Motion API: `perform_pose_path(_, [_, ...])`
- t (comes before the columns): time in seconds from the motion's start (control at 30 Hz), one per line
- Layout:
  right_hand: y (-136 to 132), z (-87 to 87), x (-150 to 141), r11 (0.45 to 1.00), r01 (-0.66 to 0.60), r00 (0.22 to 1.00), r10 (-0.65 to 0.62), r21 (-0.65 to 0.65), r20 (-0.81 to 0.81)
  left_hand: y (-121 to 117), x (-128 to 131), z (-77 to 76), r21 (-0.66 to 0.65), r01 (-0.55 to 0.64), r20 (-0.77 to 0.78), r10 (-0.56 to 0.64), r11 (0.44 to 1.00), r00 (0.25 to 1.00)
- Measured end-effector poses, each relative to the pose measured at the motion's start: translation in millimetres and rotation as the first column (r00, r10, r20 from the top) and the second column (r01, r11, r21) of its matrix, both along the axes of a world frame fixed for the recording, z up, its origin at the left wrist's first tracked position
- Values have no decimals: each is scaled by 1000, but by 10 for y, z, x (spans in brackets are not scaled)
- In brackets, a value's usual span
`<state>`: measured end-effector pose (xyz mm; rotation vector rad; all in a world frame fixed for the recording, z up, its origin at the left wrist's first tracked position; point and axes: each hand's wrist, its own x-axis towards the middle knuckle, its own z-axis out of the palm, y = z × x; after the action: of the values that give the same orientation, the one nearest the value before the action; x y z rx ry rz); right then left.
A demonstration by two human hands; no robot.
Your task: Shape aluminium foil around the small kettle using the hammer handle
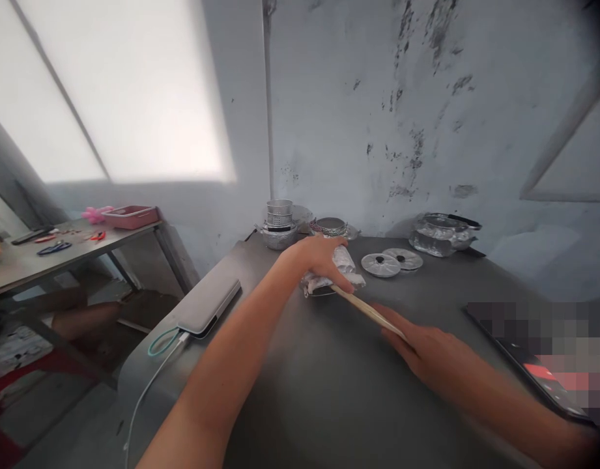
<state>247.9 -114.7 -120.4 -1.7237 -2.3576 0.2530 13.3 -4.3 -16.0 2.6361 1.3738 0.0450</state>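
Note:
My left hand (324, 255) is curled over a crumpled whitish plastic wrapping (344, 259), its fingers closed around it. Under the wrapping a thin dark, wire-like rim shows, but the rest is covered. From there a pale wooden handle (371, 311) slants down to the right. My right hand (412, 335) is closed on the lower end of that handle. Just beyond lie two round clear lids (380, 264) with black knobs, overlapping on the grey table (300, 391).
Stacked metal pots (279, 231) and a round wire-rimmed item (329, 228) stand at the back. A plastic-wrapped pan (441, 233) is back right. A power bank (209, 305) with cable lies left, a phone-like device (505, 355) right. Another table (85, 251) carries a pink basket (132, 217).

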Motion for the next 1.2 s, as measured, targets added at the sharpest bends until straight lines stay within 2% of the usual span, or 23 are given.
perform_pose_path(0.13, [-46, -103, -13, 985, 128, 978, -145, 116, 153, 45, 8, -17, 11, -1, -17, 1, 1000, 1000])
perform_pose_path(0.5, [17, -129, 69, 961, 14, 927, -116, 277, 356, -30, 49, 26, -15, -28, -51, 27, 999, 998])
perform_pose_path(0.57, [3, -122, 62, 958, 29, 916, -139, 285, 376, -24, 44, 27, -20, -29, -47, 28, 999, 999])
perform_pose_path(0.7, [-25, -99, 44, 954, 126, 922, -214, 271, 323, 8, 14, 31, -12, -47, -56, 46, 999, 997])
perform_pose_path(0.8, [-24, -99, 48, 960, 156, 941, -217, 233, 261, 37, -11, 27, -11, -15, -56, 14, 1000, 998])
perform_pose_path(1.0, [-24, -112, 26, 967, 159, 954, -203, 201, 221, 66, 3, -8, -13, 14, -54, -14, 1000, 998])
perform_pose_path(1.2, [-59, -123, -21, 949, 150, 953, -214, 277, 216, 29, 5, 23, -30, 7, -54, -8, 1000, 998])
